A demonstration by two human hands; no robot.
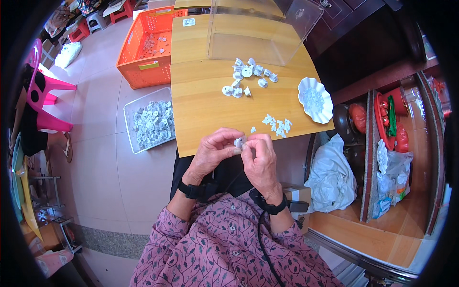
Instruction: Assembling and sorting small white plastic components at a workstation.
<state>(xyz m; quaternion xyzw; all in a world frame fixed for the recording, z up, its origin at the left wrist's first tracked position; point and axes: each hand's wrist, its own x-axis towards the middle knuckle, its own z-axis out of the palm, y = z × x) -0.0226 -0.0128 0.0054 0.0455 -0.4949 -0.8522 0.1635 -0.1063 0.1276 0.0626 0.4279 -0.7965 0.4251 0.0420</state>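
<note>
Just past the table's near edge, my left hand (213, 150) pinches a small white plastic part (239, 142) between thumb and fingers. My right hand (260, 160) meets it there, its thumb and fingertips closed together at the same part. Whether a second, smaller piece sits between the right fingertips is hidden. Ahead of my hands lies a loose group of white round plastic parts (246, 71) with raised middles. Closer in, to the right, is a small heap of little white plastic pieces (278, 125). A scalloped white dish (327, 111) holds small clear pieces.
The yellow wooden table (201, 105) carries a clear plastic box (248, 48) at its far side. Left of it stand an orange crate (143, 75) and a clear bin (131, 125) full of white parts. A shelf unit (369, 158) and white bag (331, 177) are on the right.
</note>
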